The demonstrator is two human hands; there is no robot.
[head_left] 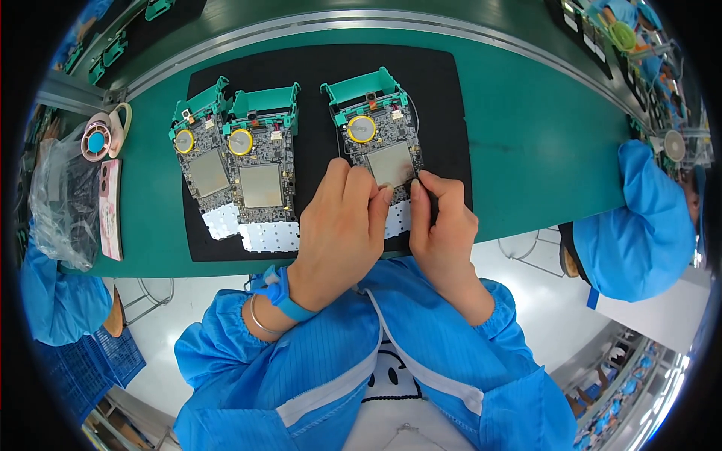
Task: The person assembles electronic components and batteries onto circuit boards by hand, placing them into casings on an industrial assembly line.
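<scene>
Three populated circuit boards with green plastic end frames lie on a black mat (pixel 316 56). The right board (pixel 391 161) has a round yellow-rimmed coin cell (pixel 362 128) and a square metal shield. My left hand (pixel 342 225) is closed over this board's lower left part, fingers curled and thumb beside the shield. At the board's lower right edge, my right hand (pixel 445 233) is closed, thumb and index fingertips together. Whatever is between those tips is too small to make out. Left of my hands, the middle board (pixel 262 177) sits against the tilted left board (pixel 203 165).
The mat rests on a green table (pixel 526 165). At its left are a tape roll (pixel 96 141), a phone-like slab (pixel 110 210) and a clear plastic bag (pixel 60 203). A metal rail (pixel 376 19) borders the far side. Blue-sleeved people (pixel 639 225) sit on both sides.
</scene>
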